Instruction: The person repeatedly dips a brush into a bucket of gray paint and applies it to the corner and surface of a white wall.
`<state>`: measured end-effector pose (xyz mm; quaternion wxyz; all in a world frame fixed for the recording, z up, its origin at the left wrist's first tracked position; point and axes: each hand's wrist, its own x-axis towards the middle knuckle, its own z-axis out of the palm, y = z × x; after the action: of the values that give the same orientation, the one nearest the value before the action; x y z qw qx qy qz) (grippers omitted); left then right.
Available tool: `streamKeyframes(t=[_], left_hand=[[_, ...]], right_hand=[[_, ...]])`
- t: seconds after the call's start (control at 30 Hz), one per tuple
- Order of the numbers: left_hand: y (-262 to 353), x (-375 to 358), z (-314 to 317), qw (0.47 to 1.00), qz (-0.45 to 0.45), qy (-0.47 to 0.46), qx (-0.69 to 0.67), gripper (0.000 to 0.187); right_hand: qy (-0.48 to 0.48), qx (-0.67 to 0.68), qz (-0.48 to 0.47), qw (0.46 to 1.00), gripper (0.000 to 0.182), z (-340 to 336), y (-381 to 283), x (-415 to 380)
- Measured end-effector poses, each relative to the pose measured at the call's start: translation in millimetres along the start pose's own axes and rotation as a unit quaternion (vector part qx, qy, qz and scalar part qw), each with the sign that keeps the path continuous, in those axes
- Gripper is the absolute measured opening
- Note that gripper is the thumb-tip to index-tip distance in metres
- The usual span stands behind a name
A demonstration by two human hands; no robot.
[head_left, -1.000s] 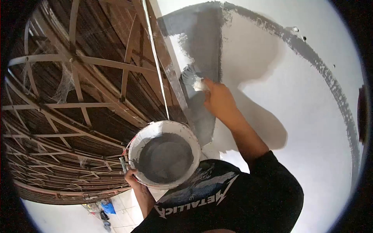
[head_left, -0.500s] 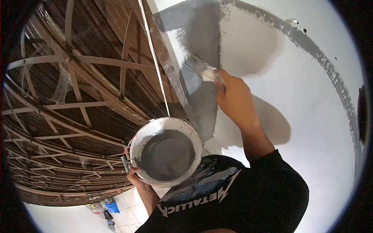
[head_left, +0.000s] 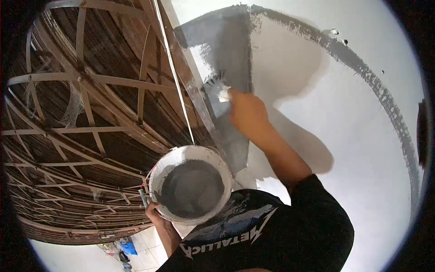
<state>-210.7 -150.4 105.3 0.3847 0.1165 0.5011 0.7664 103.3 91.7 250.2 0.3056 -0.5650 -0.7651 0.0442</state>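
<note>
My right hand [head_left: 249,113] is closed around a paint brush [head_left: 223,94], whose splayed bristles touch the wall near a white unpainted patch. Dark grey paint [head_left: 233,50] covers the strip of wall around the brush. Down at the left, my left hand [head_left: 154,212] grips the rim and handle side of a white bucket [head_left: 156,174]. Grey paint [head_left: 192,188] lies inside the bucket, which is held close to my chest.
A brown metal lattice shutter [head_left: 90,118] fills the left side, with a white cord [head_left: 174,72] along its edge. A grey painted band [head_left: 380,86] curves across the white wall [head_left: 362,149]. Blue and dark items [head_left: 128,247] lie on the tiled floor below.
My right hand and the brush have moved left and slightly down along the wall. The bucket and my left hand sit slightly lower in the view.
</note>
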Motion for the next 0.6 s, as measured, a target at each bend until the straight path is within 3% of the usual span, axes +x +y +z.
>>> streamKeyframes(t=[0.1,0.17,0.27,0.3,0.4,0.5,0.6], left_hand=[[-4.7,2.3,-4.5,0.999,0.033,0.006,0.016,0.013],[-8.7,6.6,-10.0,0.998,0.051,0.005,0.041,0.014],[-3.5,2.8,-11.2,0.999,-0.001,0.020,0.032,0.017],[-10.2,8.7,-26.7,0.998,0.033,-0.014,0.054,0.021],[-11.2,9.6,-30.7,0.998,0.039,-0.037,0.045,0.024],[-10.2,13.2,-22.4,0.996,0.053,-0.050,0.045,0.028],[1.2,4.7,-3.2,1.000,-0.009,-0.005,-0.003,0.024]], right_hand=[[0.105,0.044,-0.047,0.992,0.026,-18.2,2.8,-20.9],[0.123,0.059,-0.037,0.990,0.025,-38.2,-8.6,-25.5],[0.070,0.044,-0.007,0.997,0.024,-27.1,-11.2,-12.6],[0.044,0.033,0.006,0.998,0.023,-18.7,-10.4,-6.9],[0.139,0.084,-0.056,0.985,0.026,-16.8,3.1,-16.9],[0.093,0.165,-0.003,0.982,0.027,-44.1,-14.8,-27.3],[0.064,0.143,-0.001,0.988,0.028,-11.8,-10.5,-11.4]])
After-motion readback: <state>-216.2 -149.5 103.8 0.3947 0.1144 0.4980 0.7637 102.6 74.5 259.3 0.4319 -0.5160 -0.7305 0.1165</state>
